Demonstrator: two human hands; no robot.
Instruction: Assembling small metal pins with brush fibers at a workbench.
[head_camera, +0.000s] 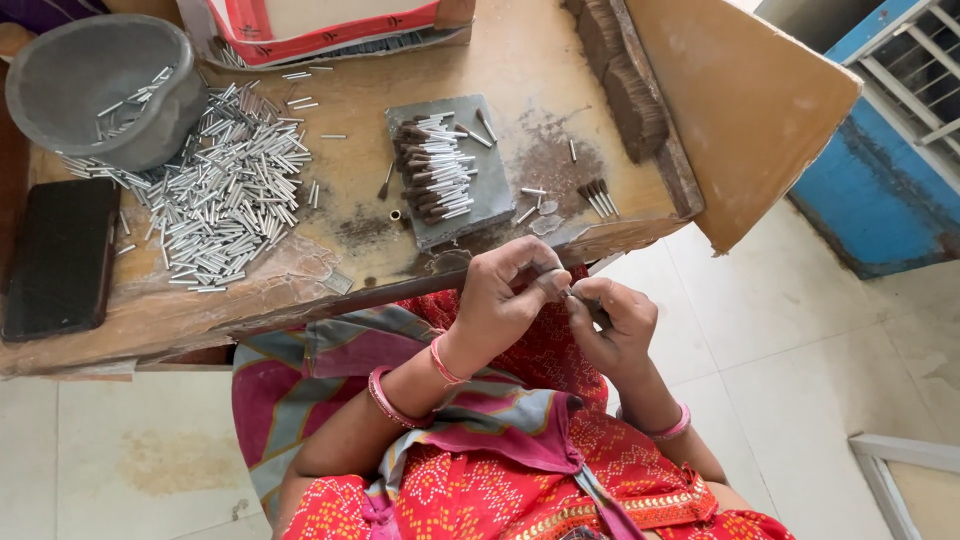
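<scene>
Both hands, left hand (500, 300) and right hand (612, 325), pinched tight on one small silver tube (556, 283)

What is pinched between the left hand (505, 300) and right hand (612, 322) is too small to be made out. The red-and-white box (330, 28) and dark flat device (60, 255) are cut off by the edges.
</scene>
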